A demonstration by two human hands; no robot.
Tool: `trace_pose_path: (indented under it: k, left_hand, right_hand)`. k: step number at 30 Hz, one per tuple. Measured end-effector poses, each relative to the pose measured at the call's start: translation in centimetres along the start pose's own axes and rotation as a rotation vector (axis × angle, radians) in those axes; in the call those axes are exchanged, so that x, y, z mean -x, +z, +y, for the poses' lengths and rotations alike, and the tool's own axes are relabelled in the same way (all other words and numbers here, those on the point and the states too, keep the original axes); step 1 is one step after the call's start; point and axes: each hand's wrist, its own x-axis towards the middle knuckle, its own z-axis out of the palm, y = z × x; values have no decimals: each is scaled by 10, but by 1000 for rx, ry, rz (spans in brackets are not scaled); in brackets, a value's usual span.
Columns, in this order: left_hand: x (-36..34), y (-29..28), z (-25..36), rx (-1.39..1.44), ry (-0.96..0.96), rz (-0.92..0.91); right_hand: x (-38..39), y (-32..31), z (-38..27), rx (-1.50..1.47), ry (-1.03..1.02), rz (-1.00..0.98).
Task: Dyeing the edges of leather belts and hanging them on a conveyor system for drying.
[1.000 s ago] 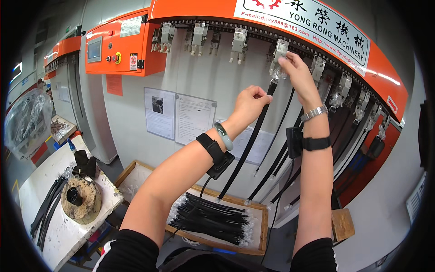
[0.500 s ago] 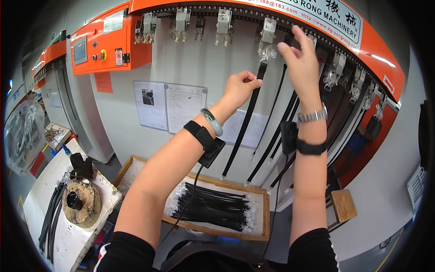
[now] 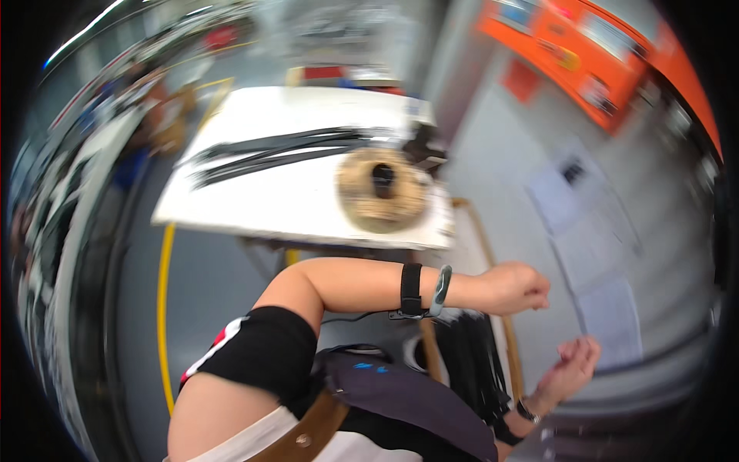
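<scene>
My left hand [image 3: 512,289] reaches across in front of me with its fingers curled closed, and no strap shows in it. A green bangle [image 3: 441,291] and a black band [image 3: 412,291] circle that wrist. Lower right, my right hand [image 3: 568,371] is raised with its fingers loosely bent and partly apart; motion blurs them, and nothing shows in it. A bundle of black straps [image 3: 467,358] lies in a wood-edged tray [image 3: 504,331] below my left hand. More black straps [image 3: 269,154] are laid out on the white table [image 3: 262,208].
A round, stained tan disc [image 3: 358,204] with a black cup [image 3: 382,179] at its centre sits near the table's right end. A dark cloth-like thing [image 3: 425,146] lies beside it. The orange machine box [image 3: 570,58] juts out upper right. Paper sheets [image 3: 566,189] hang on the wall.
My view has swung left from the hanging straps to the white table. Both hands have come away from the machine's clips, and the left no longer touches a hanging strap.
</scene>
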Motion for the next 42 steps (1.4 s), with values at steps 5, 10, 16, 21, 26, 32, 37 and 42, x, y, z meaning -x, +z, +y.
trace_pose_path:
  k: [5,10,16,21,26,32,37,42]
  left_hand:
    - [144,-154,-45,-503,-323,303]
    - [303,-328,-89,-1183,-999,365]
    - [344,-364,-145,-1206,-1000,289]
    - [338,-366,-180,-1197,-953,204]
    - [329,-369,-169,-1052,-912,315]
    - [310,-386,-74,-1045,-463,843]
    - [307,-372,10,-936,-207,846]
    - [313,-317,63,-934,-133,628]
  right_hand:
    - [10,70,27,-194,64,-221]
    - [32,142,34,-242,161,-361]
    - [68,210,28,-317,172,-501]
    - [93,235,18,-217,157,-517]
    - [107,245,16,-171,181,-560]
    - [116,280,1,-167,208,-761]
    - [131,349,-5,-352,21,-881]
    - [164,407,-50,-559,-100,-1150]
